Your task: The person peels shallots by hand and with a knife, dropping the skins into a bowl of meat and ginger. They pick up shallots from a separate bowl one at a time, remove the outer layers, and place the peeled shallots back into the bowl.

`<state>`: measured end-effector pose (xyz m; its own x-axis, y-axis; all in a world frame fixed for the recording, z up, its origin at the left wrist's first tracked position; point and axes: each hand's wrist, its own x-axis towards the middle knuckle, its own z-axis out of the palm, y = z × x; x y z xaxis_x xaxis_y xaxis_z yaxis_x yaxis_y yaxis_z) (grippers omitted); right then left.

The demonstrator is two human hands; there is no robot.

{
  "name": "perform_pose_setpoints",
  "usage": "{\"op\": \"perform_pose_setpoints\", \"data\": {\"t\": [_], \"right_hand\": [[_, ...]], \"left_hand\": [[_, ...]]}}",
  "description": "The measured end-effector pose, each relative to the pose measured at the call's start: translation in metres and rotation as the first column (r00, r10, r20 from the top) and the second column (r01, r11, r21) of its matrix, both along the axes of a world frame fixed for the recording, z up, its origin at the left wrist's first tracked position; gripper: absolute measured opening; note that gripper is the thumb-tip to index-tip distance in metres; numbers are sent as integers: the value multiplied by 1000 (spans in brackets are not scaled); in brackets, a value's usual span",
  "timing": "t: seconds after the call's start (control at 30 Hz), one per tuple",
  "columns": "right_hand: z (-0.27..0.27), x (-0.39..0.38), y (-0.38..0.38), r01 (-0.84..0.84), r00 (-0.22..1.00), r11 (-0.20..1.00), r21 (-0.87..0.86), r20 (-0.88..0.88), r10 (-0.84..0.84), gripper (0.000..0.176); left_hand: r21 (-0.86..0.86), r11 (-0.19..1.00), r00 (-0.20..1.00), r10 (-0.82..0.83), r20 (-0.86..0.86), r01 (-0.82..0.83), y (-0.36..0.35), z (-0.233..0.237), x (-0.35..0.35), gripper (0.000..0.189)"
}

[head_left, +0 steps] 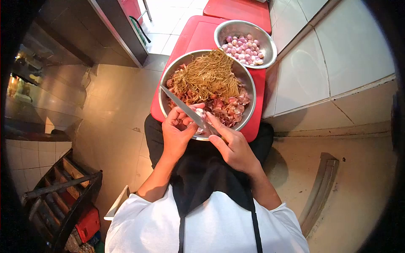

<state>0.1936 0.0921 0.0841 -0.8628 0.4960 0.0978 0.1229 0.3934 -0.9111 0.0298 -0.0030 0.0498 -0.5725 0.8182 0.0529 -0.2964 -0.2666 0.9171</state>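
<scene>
The right hand (236,152), at the centre of the frame, is closed around the butt end of a knife (181,104), its fingers drawn in narrow. The blade slants toward the upper left, over the rim of the large steel bowl (253,101). The left hand (177,135), just beside it, pinches a small pale bulb (200,113) close to the blade; its fingers are curled, and the exact grip is partly hidden.

With the edge so near the left fingertips, short, light strokes seem wisest, the right thumb steadying the bulb and the left fingers kept behind the edge. The long blade calls for control from its base, since the tip reaches well beyond the bulb. Working low over the bowl should let scraps drop inside.

Beneath and beyond the hands, the large steel bowl holds reddish skins (230,110) with a tangle of brown strands (206,74) heaped on top. At the upper right of it, a smaller steel bowl (270,48) holds pink-and-white bulbs (244,50). Both sit on a red worktop (185,36), with a tiled wall (346,46) toward the upper right of the frame.
</scene>
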Motion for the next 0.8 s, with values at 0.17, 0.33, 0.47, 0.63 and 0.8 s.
{"op": "perform_pose_setpoints", "data": {"t": [0.17, 0.33, 0.47, 0.63, 0.8], "right_hand": [[8, 1, -1, -4, 999, 1000, -23, 53, 5, 55], [-1, -4, -4, 50, 998, 998, -24, -36, -51, 52], [-8, -11, -9, 114, 987, 992, -46, -105, -118, 50], [4, -5, -6, 198, 973, 820, -538, 206, -100, 50], [8, -4, -6, 125, 983, 877, -464, 180, -46, 51]], "left_hand": [[-46, 998, 996, 41, -80, -45, -1, 2, 4, 35], [-39, 995, 985, 89, -150, -96, -5, -4, 10, 34], [-22, 994, 992, 102, -78, -104, -4, -4, 15, 34], [-82, 993, 996, 87, -2, -87, -1, 4, 10, 31], [-18, 997, 991, 74, 108, -72, 0, -6, 7, 28]]}}
